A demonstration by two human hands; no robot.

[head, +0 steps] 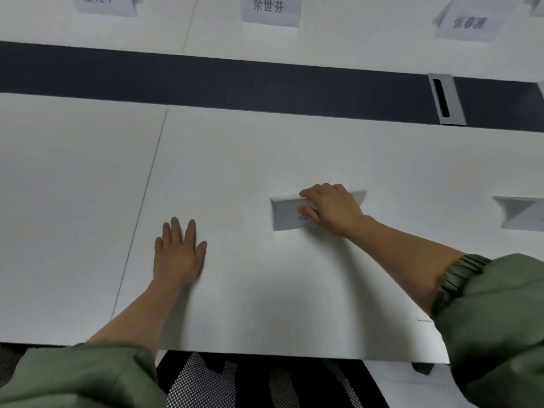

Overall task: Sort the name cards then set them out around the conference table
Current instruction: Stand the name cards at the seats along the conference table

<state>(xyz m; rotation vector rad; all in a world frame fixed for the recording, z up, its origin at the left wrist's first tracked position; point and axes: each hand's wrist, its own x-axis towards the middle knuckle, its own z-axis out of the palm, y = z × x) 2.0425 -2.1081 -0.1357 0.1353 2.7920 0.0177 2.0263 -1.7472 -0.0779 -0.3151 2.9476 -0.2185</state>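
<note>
Just right of frame centre on the tabletop (294, 148), the right grip (332, 207) pinches the ridge of a folded paper name card (287, 214), likely light and easily crushed, so best held there, while the left grip (179, 254) lies flat, holding nothing.

Name cards, top of frame: you have three, the upper left card (103, 5), the centre card (269, 10) and the upper right card (468, 25).
Name cards, middle right: two, the held card (287, 214) and the right-edge card (521, 214).
Hands: your two, left hand (178, 254) and right hand (332, 207).
Cable slots: one cable slot (446, 98) in full view.
</note>
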